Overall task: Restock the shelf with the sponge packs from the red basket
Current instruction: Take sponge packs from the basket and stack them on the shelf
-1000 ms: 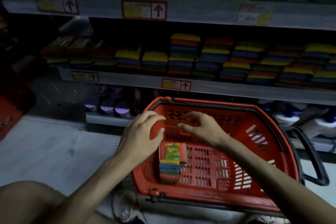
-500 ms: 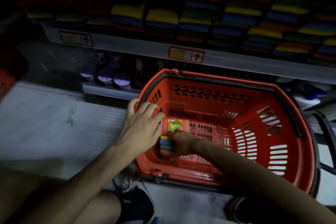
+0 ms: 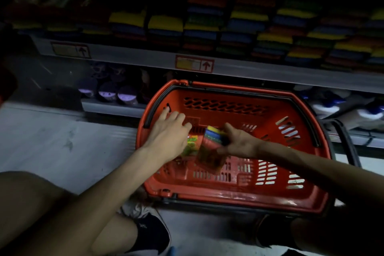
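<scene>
The left hand point(image 3: 168, 133) reaches into the basket with fingers straight and apart, holding nothing; whether it touches the green label just beside it is lost in blur. To its right, the right hand point(image 3: 241, 144) pinches a sponge pack point(image 3: 209, 149) by its upper edge, thumb on top, and holds it tilted above the floor of the red basket point(image 3: 228, 197). The pack looks light and soft, with slick film wrapping. I judge that a grip across the stacked sponges would be surer than one on the loose wrapper. The basket stands on a pale floor point(image 3: 52, 141) against the racking. The shelf point(image 3: 128, 56) above is dim and crowded with stacked packs point(image 3: 207, 16), lower at its left end. Purple-lidded tubs point(image 3: 108, 93) and white bottles point(image 3: 332, 104) sit on the level below.
</scene>
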A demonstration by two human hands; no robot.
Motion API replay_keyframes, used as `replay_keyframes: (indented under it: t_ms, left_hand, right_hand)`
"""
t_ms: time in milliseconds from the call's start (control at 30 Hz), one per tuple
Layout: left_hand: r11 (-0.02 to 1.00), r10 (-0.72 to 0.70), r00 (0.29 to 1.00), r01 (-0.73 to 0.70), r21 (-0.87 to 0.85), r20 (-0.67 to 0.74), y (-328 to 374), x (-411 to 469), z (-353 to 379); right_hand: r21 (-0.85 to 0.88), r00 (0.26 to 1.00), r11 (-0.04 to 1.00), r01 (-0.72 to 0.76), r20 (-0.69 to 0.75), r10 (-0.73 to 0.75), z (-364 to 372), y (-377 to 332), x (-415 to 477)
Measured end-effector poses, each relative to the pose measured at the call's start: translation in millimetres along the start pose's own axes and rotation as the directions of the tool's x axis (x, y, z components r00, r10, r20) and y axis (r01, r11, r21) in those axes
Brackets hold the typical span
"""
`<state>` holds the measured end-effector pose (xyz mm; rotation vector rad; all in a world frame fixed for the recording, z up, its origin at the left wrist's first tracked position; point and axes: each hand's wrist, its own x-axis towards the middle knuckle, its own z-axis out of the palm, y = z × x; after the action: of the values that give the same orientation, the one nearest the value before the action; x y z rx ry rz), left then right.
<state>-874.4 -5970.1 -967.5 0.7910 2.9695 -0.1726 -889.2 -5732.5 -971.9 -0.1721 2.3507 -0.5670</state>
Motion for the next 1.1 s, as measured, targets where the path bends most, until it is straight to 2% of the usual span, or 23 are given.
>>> replay_keyframes:
  t_ms: [100,133,233,333,400,633,767,900,1000,1100]
  left_hand:
    - [0.999,0.022,0.989,-0.018,-0.031,0.147,14,22,-1]
    - [0.999,0.029,0.977,-0.022,-0.037,0.211,19,29,3]
    - [0.998,0.033,0.922,-0.008,-0.066,0.385,31,50,26]
    - [0.995,0.031,0.874,0.018,-0.095,0.485,39,63,58]
    - [0.996,0.003,0.848,0.048,-0.082,0.529,38,65,78]
    - [0.995,-0.097,0.804,0.063,0.077,0.586,30,71,131]
    - [0.985,-0.145,0.833,0.068,0.160,0.534,38,74,147]
    - [0.971,-0.222,0.815,0.132,0.201,0.535,45,75,153]
    - [0.955,-0.295,0.773,0.250,0.158,0.562,52,76,143]
    - [0.923,-0.303,0.758,0.385,-0.021,0.578,54,77,116]
  right_hand:
    - [-0.235,0.997,0.972,-0.009,-0.080,-0.010,-31,3,-48]
    - [-0.265,0.994,0.964,-0.006,-0.105,-0.023,-38,3,-65]
    - [-0.133,0.987,0.991,-0.029,-0.159,0.008,-46,11,-100]
    - [0.039,0.969,0.996,-0.080,-0.229,0.087,-48,25,-111]
    - [0.044,0.959,0.993,-0.109,-0.258,0.117,-48,29,-113]
    - [-0.063,0.924,0.998,0.003,-0.383,-0.027,-45,45,-105]
    - [-0.142,0.928,0.988,0.052,-0.358,-0.100,-35,52,-97]
    - [-0.273,0.928,0.960,0.056,-0.340,-0.150,-34,49,-91]
    - [-0.348,0.933,0.937,0.043,-0.321,-0.162,-39,46,-87]
    - [-0.341,0.938,0.940,0.001,-0.326,-0.120,-40,43,-80]
